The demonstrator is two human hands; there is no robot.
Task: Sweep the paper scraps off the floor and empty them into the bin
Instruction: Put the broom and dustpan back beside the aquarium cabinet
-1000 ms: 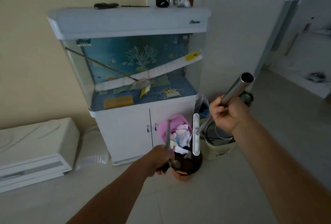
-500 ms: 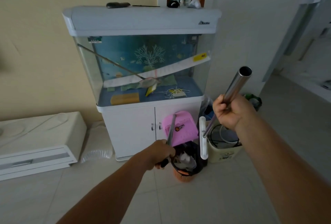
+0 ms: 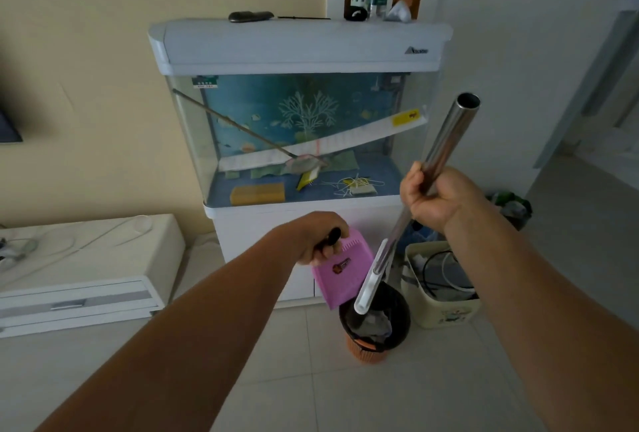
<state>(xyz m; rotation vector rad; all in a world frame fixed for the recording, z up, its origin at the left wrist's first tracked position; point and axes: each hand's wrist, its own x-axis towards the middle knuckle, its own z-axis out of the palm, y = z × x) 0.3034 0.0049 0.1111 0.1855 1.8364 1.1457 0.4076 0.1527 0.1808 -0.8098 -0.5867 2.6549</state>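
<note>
Two bare forearms reach forward over pale, smooth floor tiles (image 3: 311,397). The left hand (image 3: 313,236) is closed around the black handle of a pink plastic dustpan (image 3: 340,274), which is tipped up steeply so its flat underside, with a small sticker, faces the camera above the bin. The right hand (image 3: 437,194) is wrapped in a fist around a shiny metal broom handle (image 3: 446,144), a hollow tube with an open top end; lower down, the broom's pale head (image 3: 370,284) hangs at the bin's mouth.

The bin (image 3: 375,322) is a small round basket, orange and ribbed at the base, lined with a dark bag. Crumpled paper scraps (image 3: 378,322) lie inside it, so the emptying step looks to be nearly done. The next move probably calls for a check that nothing clings to the pan, then lifting both tools clear without knocking the light basket over.

Just right of the bin stands a cream plastic tub (image 3: 442,303) holding coiled cables. Behind both is a white cabinet carrying a glass fish tank (image 3: 301,134) with a blue backdrop.
</note>
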